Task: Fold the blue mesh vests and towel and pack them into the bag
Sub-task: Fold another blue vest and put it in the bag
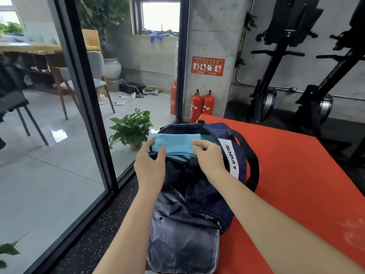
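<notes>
Left hand, right hand pinch one folded towel (light blue) | one bag, unzipped

**Daylight, soft focus, bent edges**

Even daylight comes from a blown-out window at the back wall. A white glare patch sits on the grey floor behind the glass partition. Shadows are faint. The whole frame is slightly soft; wide-angle distortion bends the partition frame and stretches the forearms at the lower edge
</notes>
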Demonstrator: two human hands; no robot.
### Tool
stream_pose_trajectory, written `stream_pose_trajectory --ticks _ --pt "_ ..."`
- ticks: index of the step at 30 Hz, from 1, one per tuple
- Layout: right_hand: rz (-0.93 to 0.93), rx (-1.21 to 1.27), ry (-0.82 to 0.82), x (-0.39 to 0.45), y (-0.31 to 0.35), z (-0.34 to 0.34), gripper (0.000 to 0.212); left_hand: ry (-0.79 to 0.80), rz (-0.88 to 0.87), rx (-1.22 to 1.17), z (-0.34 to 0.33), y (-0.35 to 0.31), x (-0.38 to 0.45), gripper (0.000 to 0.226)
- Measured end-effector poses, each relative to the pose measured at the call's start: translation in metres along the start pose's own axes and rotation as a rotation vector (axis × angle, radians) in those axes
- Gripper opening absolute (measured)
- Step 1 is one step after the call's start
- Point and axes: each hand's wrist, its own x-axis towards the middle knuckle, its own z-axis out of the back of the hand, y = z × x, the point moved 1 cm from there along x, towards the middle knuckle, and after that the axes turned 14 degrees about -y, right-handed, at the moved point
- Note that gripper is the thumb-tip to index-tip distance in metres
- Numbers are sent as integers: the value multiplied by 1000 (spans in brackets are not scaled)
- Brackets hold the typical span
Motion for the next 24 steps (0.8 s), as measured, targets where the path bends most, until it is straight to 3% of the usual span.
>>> stream_pose_trajectory --ticks 4,8,12,15,19,24 --pt "-67 64 -98 16 -5 -7 28 63 -51 -5 -27 -3 10 43" --pt "44 -61 -157 32 -14 2 31 173 -84 -33 -55 1 16 43" --pt "171 -240 -97 37 -19 14 35 211 -100 7 -73 12 28 36" --pt "237 -394 -39 37 -23 17 33 273 -132 195 -79 27 26 29" --pt "205 -513 11 34 -25 18 27 374 -81 412 -70 34 25 29" --pt "172 -653 62 30 -24 20 27 481 -122 482 -61 38 23 29"
